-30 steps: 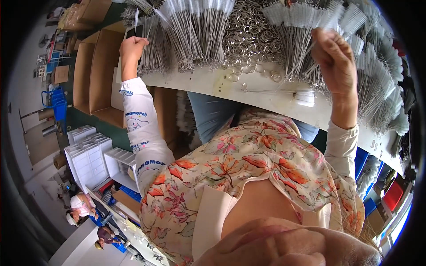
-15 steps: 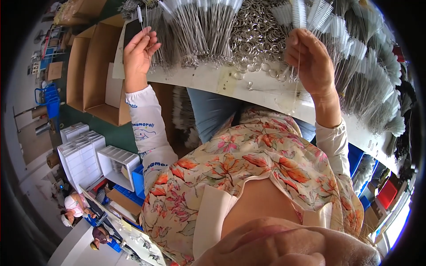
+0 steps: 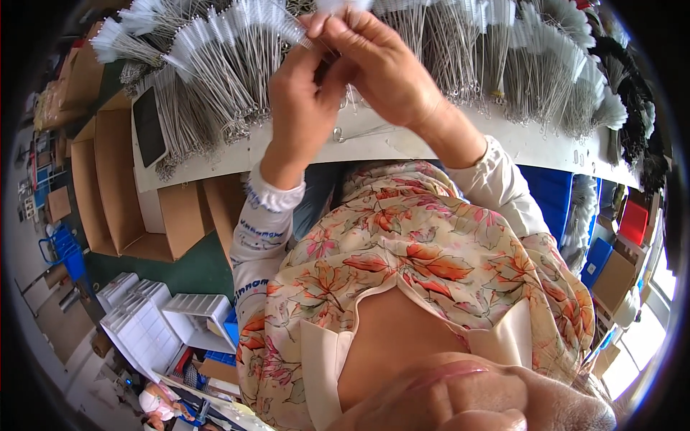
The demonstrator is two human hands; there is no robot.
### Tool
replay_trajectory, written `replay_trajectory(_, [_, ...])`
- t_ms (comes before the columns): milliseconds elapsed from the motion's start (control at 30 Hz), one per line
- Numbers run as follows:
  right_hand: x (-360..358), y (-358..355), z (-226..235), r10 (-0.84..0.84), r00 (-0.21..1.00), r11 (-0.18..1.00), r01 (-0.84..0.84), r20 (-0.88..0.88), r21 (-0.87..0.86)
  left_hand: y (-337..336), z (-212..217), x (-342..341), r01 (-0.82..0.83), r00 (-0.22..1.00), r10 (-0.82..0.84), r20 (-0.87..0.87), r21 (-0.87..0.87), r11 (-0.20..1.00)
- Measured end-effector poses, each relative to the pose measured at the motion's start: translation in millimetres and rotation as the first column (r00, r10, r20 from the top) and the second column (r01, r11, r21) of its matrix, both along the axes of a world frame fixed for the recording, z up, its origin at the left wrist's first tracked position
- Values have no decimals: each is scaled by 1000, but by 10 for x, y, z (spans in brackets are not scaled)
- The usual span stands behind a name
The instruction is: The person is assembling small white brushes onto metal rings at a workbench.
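My left hand (image 3: 302,100) and my right hand (image 3: 377,65) meet above the white table (image 3: 438,144), fingertips together. Both pinch a thin wire brush with a white bristle tip (image 3: 291,32) that sticks out to the upper left. Behind the hands lie rows of several white-tipped wire brushes (image 3: 215,65) spread across the table. A small metal ring (image 3: 338,134) lies on the table under my hands.
A dark phone (image 3: 149,126) rests on the table's left end. Open cardboard boxes (image 3: 118,194) stand left of the table, white plastic crates (image 3: 144,323) below them. Black-tipped brushes (image 3: 636,108) lie at the far right. Another person (image 3: 162,402) sits at lower left.
My hands were wide apart, left at the table's left end, right at the right side. Both have come together at the middle and now hold one brush between them.
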State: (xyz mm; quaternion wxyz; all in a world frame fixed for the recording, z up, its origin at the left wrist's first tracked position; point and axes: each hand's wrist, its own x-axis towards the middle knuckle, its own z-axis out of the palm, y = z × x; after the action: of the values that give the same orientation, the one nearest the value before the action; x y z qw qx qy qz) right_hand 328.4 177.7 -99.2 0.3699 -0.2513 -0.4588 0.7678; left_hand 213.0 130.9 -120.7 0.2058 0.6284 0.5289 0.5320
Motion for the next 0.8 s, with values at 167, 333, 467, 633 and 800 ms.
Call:
replay_trajectory(167, [325, 6, -45, -311, 950, 739, 269, -41, 617, 61, 64, -17, 53, 979, -110, 173, 304, 951])
replay_trajectory(333, [441, -42, -332, -80, 983, 994, 67, -163, -84, -126, -22, 203, 207, 934, -228, 273, 104, 973])
replay_trajectory(467, [362, -70, -248, -163, 826, 899, -101, -539, -426, -100, -292, 312, 122, 974, -20, -227, 447, 886])
replay_trajectory(633, [758, 21, 52, 113, 990, 982, -124, 79, 141, -93, 160, 0, 100, 992, -47, -118, 487, 868])
replay_trajectory(800, [602, -312, 133, -23, 912, 813, -222, 410, 538, -238, 403, 238, 644, 747, -623, 230, -18, 765])
